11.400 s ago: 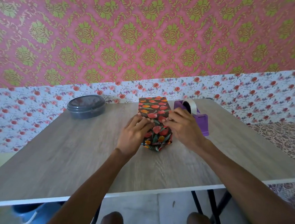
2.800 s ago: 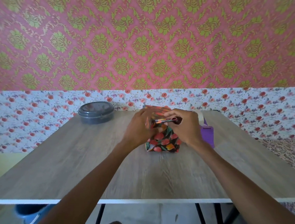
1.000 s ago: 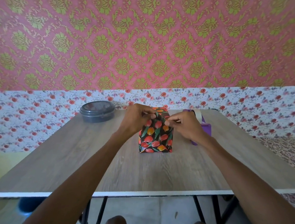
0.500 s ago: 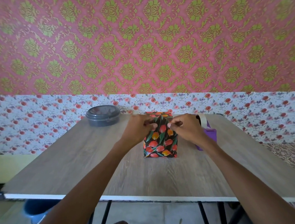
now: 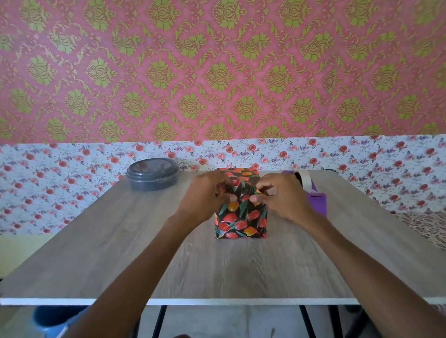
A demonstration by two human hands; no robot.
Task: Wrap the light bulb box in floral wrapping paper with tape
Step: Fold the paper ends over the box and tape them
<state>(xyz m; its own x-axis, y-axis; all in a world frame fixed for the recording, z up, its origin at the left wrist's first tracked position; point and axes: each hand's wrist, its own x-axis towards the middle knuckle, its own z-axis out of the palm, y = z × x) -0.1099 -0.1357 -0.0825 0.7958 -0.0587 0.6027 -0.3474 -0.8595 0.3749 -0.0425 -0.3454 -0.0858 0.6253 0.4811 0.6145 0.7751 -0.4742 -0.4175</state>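
Left hand (image 5: pixel 204 194) and right hand (image 5: pixel 284 198) pinch wrapping paper (image 5: pixel 244 189) atop the box (image 5: pixel 241 221), hiding the fold.

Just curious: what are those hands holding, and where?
The left hand and right hand each pinch the floral-wrapped box at its folded top end.

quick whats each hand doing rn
Left hand: closed, pinching the floral wrapping paper at its top.
Right hand: closed, pinching the same paper's top.

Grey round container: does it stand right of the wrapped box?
No, the grey round container stands left of the wrapped box, near the table's far edge.
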